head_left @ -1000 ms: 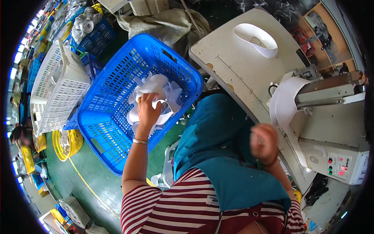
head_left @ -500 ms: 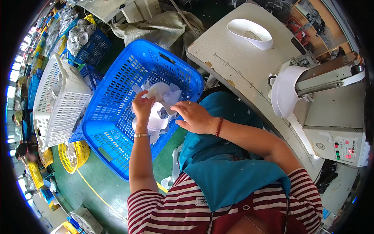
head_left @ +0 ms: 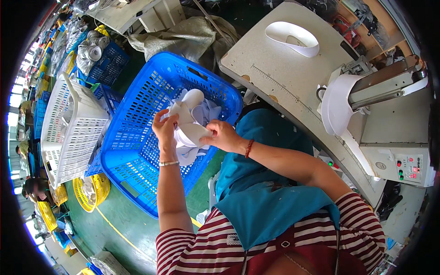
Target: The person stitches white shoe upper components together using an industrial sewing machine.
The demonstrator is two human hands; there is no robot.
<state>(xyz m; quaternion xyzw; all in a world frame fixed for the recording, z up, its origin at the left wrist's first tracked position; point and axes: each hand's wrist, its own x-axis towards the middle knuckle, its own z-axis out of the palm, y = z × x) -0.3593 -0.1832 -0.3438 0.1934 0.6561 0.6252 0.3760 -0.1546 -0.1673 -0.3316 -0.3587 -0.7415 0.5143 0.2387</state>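
A large blue plastic basket (head_left: 133,146) stands tilted in front of me, with a heap of white curved pieces (head_left: 208,112) in it. Over the heap, my right hand (head_left: 223,136) pinches a white curved piece (head_left: 190,133) of thin sheet between thumb and fingers. My left hand (head_left: 165,130) is closed at the left edge of the white material, thumb and fingertips together. Its fingertips partly hide what they grip. On the worktable to the right lies a white looped piece (head_left: 311,49). Another white sheet (head_left: 337,105) hangs over the arm of a machine.
The worktable (head_left: 275,68) with a ruler scale borders my right side. A machine control box (head_left: 403,167) with buttons and a lit display stands at its end. Left of the blue basket are a white basket (head_left: 75,151) and a yellow basket (head_left: 104,185). A crumpled sack (head_left: 183,39) lies behind.
My right hand has moved slightly left and closed on the white piece. The white pieces between my hands have turned and shifted. The whole view has tilted a little.
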